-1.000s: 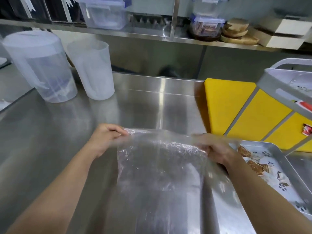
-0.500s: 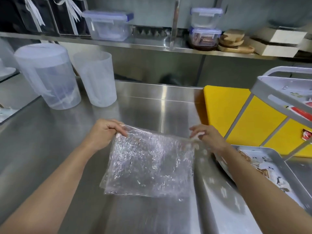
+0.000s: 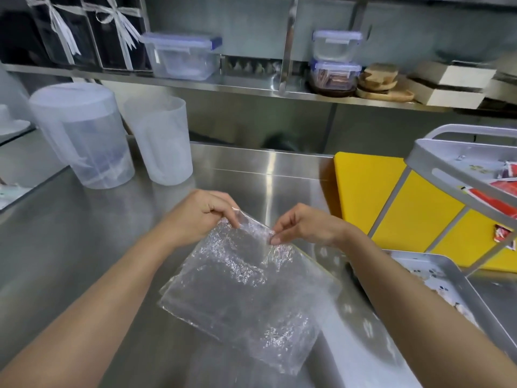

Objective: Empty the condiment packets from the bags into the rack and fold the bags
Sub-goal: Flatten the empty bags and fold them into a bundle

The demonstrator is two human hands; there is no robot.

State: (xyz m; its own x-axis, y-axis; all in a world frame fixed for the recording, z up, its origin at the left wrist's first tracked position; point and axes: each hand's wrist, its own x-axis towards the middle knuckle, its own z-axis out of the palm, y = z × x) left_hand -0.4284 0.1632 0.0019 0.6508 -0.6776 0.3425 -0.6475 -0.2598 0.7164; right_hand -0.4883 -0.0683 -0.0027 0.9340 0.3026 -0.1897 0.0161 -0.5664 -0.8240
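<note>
Empty clear plastic bag point(image 3: 246, 292) held over a steel counter point(image 3: 84, 247), seen from the head camera. The left hand point(image 3: 195, 219) and the right hand point(image 3: 305, 225) sit close together at the bag's far edge, each pinching the film between thumb and fingertips; the two pinch points are near one another but not touching. From that edge the bag runs back toward the person and slightly rightward, so that its long axis lies roughly along the line of the forearms, with the near corners resting on or just above the counter; which of the two cannot be told. The film looks doubled along the left border, which suggests one fold is already made. No packets show inside it.

Taking the bag as landmark: the rack point(image 3: 461, 169), already holding red packets point(image 3: 500, 191), stands to its far right above a yellow board point(image 3: 369, 191); a metal tray point(image 3: 436, 273) lies just right of it; two translucent jugs point(image 3: 81, 135) stand well beyond it to the left.

Judgement: the step in hand is folding. The hands hold the far end, so the next fold probably carries that edge toward the near end, across the long axis. Both hands are equally near.
</note>
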